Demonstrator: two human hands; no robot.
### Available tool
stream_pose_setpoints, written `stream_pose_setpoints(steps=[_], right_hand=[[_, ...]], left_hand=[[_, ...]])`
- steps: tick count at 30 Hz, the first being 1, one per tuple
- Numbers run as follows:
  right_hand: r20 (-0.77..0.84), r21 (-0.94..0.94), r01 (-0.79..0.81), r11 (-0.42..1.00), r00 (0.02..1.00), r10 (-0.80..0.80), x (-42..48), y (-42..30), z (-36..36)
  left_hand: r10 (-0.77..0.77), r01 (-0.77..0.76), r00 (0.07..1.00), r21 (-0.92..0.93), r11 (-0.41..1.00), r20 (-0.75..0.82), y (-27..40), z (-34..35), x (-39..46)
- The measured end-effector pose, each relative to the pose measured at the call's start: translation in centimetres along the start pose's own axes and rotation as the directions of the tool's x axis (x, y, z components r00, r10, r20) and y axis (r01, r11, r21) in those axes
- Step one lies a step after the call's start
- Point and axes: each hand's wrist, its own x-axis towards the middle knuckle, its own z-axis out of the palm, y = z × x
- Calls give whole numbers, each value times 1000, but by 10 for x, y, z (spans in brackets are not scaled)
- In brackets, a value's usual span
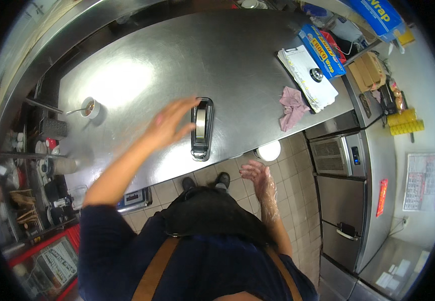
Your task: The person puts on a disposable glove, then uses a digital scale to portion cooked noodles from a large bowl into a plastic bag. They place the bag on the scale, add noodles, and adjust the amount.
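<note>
A black tape dispenser [202, 147] with a roll of tape [201, 122] stands near the front edge of the steel table [236, 71]. My left hand [170, 124] reaches over its left side, bare and with the fingers apart. Whether the fingertips touch the dispenser I cannot tell. My right hand [259, 178] hangs off the table, before its front edge. It seems to wear a clear, wrinkled plastic glove that reaches past the wrist. Its fingers are a little bent and apart, with nothing seen in them.
A white cup [90, 108] with a spoon stands at the left. On the right lie a pink cloth [292, 107], a clipboard of papers [300, 75] under a round dark object, and a cling wrap box [322, 50]. A white bucket [269, 150] stands on the floor.
</note>
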Motion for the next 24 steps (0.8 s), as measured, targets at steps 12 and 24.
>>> stream_pose_setpoints(steps=[12,24], right_hand=[[506,-431,-210,878,749,427,105,-20,16],[664,-582,-75,810,531,526,95,-16,45]], left_hand=[[-655,582,754,-517,628,53,44,52,-123],[-791,793,493,-562,236,362,34,78,-52]])
